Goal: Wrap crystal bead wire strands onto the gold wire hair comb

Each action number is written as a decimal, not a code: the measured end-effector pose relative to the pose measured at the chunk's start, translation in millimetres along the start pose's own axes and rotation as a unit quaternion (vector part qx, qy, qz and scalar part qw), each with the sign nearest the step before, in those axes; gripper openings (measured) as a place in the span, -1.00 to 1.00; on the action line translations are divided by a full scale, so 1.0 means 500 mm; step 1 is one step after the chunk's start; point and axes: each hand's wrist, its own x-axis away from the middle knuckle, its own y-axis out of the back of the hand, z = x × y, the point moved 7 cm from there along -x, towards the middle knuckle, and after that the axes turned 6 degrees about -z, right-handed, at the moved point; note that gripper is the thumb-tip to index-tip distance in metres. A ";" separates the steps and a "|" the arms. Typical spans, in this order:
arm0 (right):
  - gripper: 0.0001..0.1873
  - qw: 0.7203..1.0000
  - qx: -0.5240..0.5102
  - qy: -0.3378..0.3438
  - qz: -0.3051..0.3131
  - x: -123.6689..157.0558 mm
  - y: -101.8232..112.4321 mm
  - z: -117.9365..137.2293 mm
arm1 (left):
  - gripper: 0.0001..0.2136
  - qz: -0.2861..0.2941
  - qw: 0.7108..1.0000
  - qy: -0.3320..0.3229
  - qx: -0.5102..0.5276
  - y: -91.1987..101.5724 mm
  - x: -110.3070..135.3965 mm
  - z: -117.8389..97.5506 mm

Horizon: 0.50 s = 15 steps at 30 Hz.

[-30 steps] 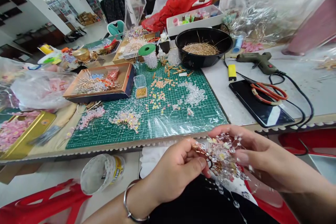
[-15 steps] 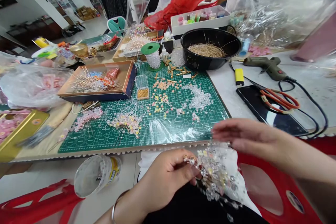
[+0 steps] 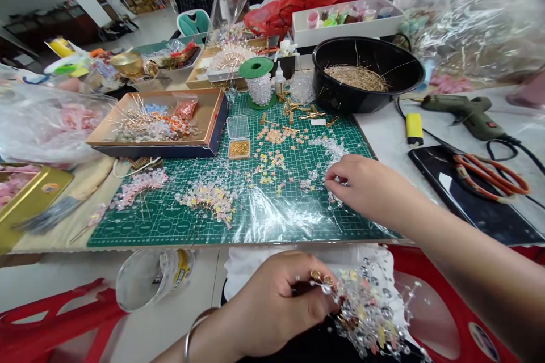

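Note:
My left hand (image 3: 293, 306) is closed around a beaded hair ornament (image 3: 370, 312), held low over my lap. The ornament is a bushy spray of clear beads with small yellow and pink flowers and some gold-coloured loops. On the green cutting mat (image 3: 272, 221), my right hand (image 3: 361, 187) rests at the near edge of a pile of clear beads (image 3: 330, 147), its thumb and fingertips pinched together. What lies between those fingertips is too small to make out. Left of it are loose peach and yellow flower beads (image 3: 270, 164). Two finished-looking beaded sprays, one yellowish (image 3: 208, 198) and one pink (image 3: 142, 187), lie further left.
A bead spool (image 3: 259, 88), an open case of gold beads (image 3: 239, 148) and gold clips (image 3: 298, 110) sit at the mat's back. Behind are a black basin (image 3: 366, 91) and a box of sprays (image 3: 157, 150). At right lie a glue gun (image 3: 464, 113) and a phone (image 3: 451, 181).
My right hand has moved from above the ornament forward to the clear beads, its fingers now pinched. My left hand still holds the ornament, slightly lower. The view has shifted a little.

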 end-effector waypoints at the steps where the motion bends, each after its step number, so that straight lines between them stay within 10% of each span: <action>1: -0.69 1.000 0.015 0.000 0.006 -0.008 -0.005 0.001 | -0.85 -0.001 1.000 -0.002 -0.002 0.003 0.000 0.000; 9: -0.71 0.997 0.061 -0.010 0.050 -0.018 -0.041 -0.008 | -0.82 0.001 1.000 -0.001 -0.004 0.008 -0.001 0.000; 15: -0.70 0.998 -0.034 -0.046 -0.017 0.008 0.011 -0.028 | -0.83 -0.002 1.000 -0.001 -0.003 -0.006 0.007 -0.006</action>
